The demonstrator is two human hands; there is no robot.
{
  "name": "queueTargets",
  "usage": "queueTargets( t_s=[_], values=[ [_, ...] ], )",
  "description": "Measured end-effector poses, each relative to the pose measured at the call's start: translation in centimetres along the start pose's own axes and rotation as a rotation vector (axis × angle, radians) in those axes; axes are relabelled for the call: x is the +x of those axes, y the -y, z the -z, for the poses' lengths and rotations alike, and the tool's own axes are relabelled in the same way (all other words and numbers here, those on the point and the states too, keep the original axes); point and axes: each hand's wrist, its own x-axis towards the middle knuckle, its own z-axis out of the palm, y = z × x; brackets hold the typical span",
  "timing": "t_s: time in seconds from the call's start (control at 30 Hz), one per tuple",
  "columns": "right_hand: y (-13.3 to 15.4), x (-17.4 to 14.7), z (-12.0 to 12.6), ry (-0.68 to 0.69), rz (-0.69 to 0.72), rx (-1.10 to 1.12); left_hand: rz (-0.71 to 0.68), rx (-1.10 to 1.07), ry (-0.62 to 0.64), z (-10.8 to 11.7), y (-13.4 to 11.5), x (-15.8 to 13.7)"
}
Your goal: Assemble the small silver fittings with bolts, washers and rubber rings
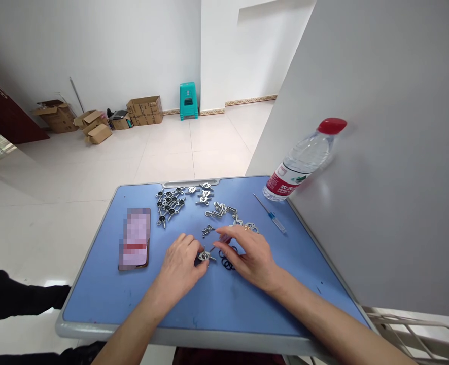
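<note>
Near the middle of the blue table, my left hand [182, 258] is closed on a small metal flanged fitting [204, 256], pinched between thumb and fingers. My right hand [250, 253] grips a small screwdriver [224, 239], its thin tip pointing at the fitting; most of the handle is hidden by the fingers. Black rubber rings [227, 262] lie under and beside my right hand. Just beyond it is a cluster of small metal screws or balls [208, 230], too small to tell. Flat metal plates [251, 226] show past the right knuckles.
Fittings with black centres [170, 202] are grouped at the back left, other metal fittings [204, 195] and pins [217, 210] at the back middle. A phone [147, 243] lies left. A second screwdriver [272, 215] and a water bottle [298, 165] are right, by the grey panel [391, 177].
</note>
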Motion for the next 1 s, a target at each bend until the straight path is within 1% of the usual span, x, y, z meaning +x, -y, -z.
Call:
queueTargets(
  t_s=[0.1, 0.17, 0.33, 0.5, 0.57, 0.7, 0.87, 1.0],
  values=[
    [0.0, 0.1, 0.3, -0.012, -0.005, 0.007, 0.0, 0.011, -0.002, 0.0, -0.1, 0.0],
    [0.1, 0.2, 0.8, 0.005, -0.008, 0.024, 0.004, 0.031, -0.001, 0.0, -0.1, 0.0],
    [0.5, 0.5, 2.0, 0.169, 0.04, 0.098, 0.003, 0.094, -0.025, -0.3, 0.0, 0.0],
    [0.3, 0.6, 1.9, 0.283, 0.041, 0.065, 0.018, 0.106, -0.003, 0.2, 0.0, -0.3],
    [0.1, 0.4, 1.6, 0.293, 0.04, 0.043, 0.038, 0.098, 0.04, 0.7, -0.1, -0.3],
    [-0.3, 0.1, 0.9, 0.263, 0.031, 0.029, 0.07, 0.033, 0.209, 2.0, -0.3, -0.6],
    [-0.8, -0.1, 0.0, 0.205, -0.02, 0.056, -0.063, -0.099, 0.335, 2.6, -0.3, -1.3],
    [-0.8, -0.1, -0.5, 0.21, -0.077, 0.11, -0.172, -0.137, 0.427, 3.0, -0.1, -1.6]
  ],
)
